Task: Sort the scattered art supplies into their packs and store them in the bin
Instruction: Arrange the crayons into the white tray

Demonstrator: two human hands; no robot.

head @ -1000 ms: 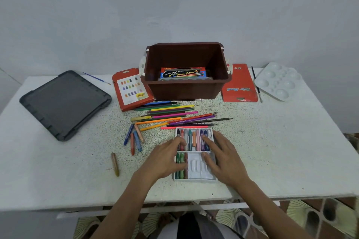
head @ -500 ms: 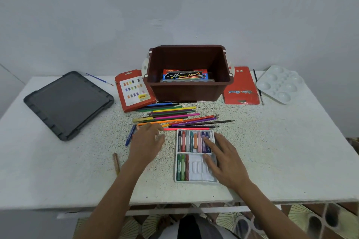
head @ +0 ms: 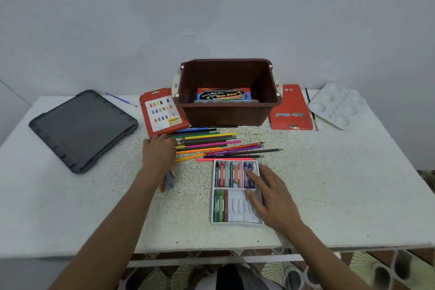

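Note:
A white crayon tray (head: 236, 212) lies near the table's front edge, its far row full and three crayons in the near row. My right hand (head: 270, 198) rests flat on the tray's right side, fingers spread. My left hand (head: 159, 153) reaches out to the near edge of the red crayon sleeve (head: 162, 113), beside the left ends of the coloured pencils (head: 207, 142); it holds nothing I can see. A few loose crayons (head: 169, 181) peek out under its wrist. The brown bin (head: 228, 114) stands behind the pencils with a watercolour box (head: 223, 95) inside.
A dark grey bin lid (head: 82, 129) lies at the left, a thin blue brush (head: 120, 99) behind it. Right of the bin are a red pencil pack (head: 290, 110), a black brush (head: 311, 110) and a white palette (head: 336, 106). A wall stands close behind.
My left hand left the crayon tray and moved left and away, over the loose crayons, up to the red sleeve. My right hand stayed on the tray.

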